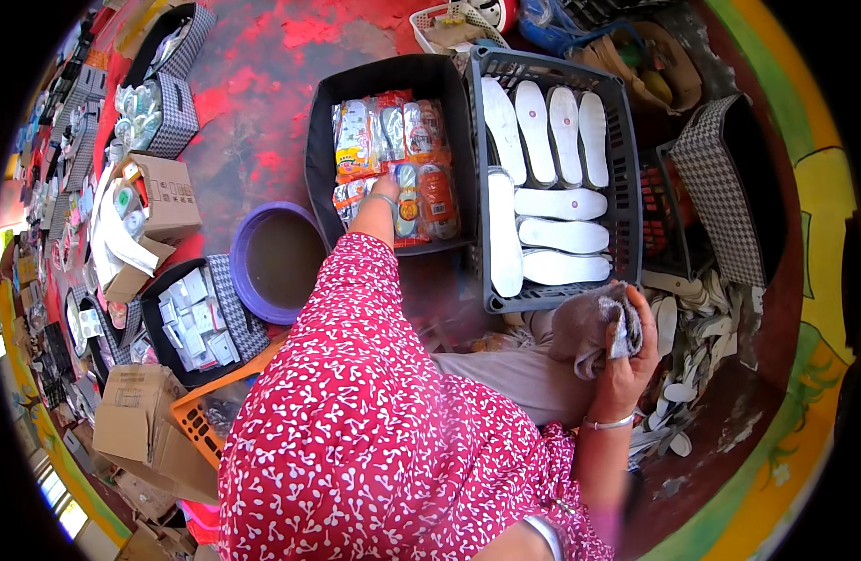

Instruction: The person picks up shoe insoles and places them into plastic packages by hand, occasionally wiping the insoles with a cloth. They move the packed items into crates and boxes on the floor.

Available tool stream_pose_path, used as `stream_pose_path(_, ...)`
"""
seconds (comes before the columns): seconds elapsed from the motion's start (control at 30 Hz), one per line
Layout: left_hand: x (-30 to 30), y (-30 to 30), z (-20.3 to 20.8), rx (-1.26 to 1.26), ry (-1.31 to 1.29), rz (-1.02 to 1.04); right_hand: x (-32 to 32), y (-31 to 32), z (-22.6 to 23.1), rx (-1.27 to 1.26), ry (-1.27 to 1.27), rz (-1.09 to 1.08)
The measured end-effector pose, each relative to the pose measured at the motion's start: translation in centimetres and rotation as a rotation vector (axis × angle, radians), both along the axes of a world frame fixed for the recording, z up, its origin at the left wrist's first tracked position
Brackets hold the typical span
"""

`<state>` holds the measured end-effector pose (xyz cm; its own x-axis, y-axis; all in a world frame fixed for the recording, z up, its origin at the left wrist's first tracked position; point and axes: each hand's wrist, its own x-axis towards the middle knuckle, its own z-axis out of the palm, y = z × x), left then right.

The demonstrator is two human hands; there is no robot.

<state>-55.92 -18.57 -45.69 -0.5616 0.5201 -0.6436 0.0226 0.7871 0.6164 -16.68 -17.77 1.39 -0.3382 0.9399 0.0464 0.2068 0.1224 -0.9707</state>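
Observation:
My left hand (384, 191) reaches into a black fabric bin (320, 131) and rests on the packaged insoles (421, 131) that fill it; whether the fingers grip a packet is hidden. My right hand (627, 360) is closed on a grey cloth (588, 323), held just below the front rim of a grey plastic crate (627, 150). Several white insoles (561, 204) lie in that crate. My red patterned sleeve covers the left arm.
A purple basin (248, 280) sits left of the black bin. Loose insoles (692, 327) are heaped at the right beside a checked bin (720, 196). Cardboard boxes (169, 192), an orange crate (195, 421) and checked bins of small packets (201, 327) line the left.

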Motion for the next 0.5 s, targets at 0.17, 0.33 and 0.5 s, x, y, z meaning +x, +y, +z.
stream_pose_path(0.17, 4.3, -0.4, 3.8, -0.354, 0.084, 0.193, -0.1, 0.0, -0.3, -0.007, -0.008, 0.007)
stream_pose_path(0.33, 5.6, -0.2, 9.9, -0.181, 0.376, 0.168, -0.1, 0.2, -0.1, -0.011, 0.003, 0.014)
stream_pose_path(0.5, 5.6, -0.2, 13.4, -0.041, 0.266, -0.523, 0.1, -0.2, 0.3, -0.033, 0.024, 0.008)
